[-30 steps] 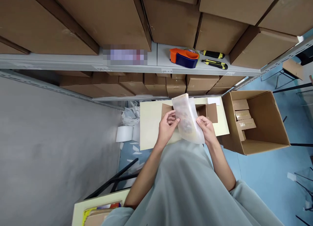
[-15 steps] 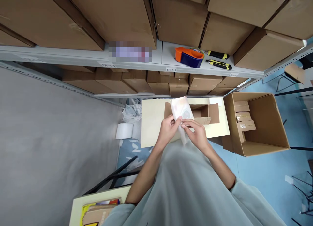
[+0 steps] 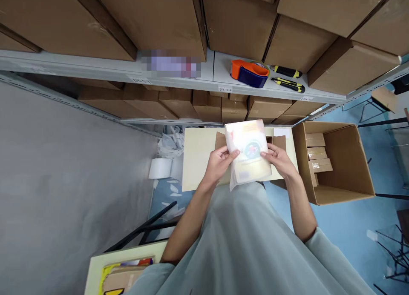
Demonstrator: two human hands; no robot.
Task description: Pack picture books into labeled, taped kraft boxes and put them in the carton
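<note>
Both hands hold a flat packet in a clear plastic bag, with a round printed picture facing me. My left hand grips its left edge, thumb on top. On the right edge my right hand is closed in the same way. The packet hangs above a small open cardboard box that sits on a pale yellow table. Most of that box is hidden behind the packet.
A large open carton with several small boxes inside stands on the blue floor at the right. On the shelf above lie an orange-and-blue tape dispenser and two yellow-black utility knives. Crumpled paper and a white roll lie left of the table.
The packet has been turned from edge-on to flat, its printed face toward me. My right hand has shifted from the packet's lower middle to its right edge.
</note>
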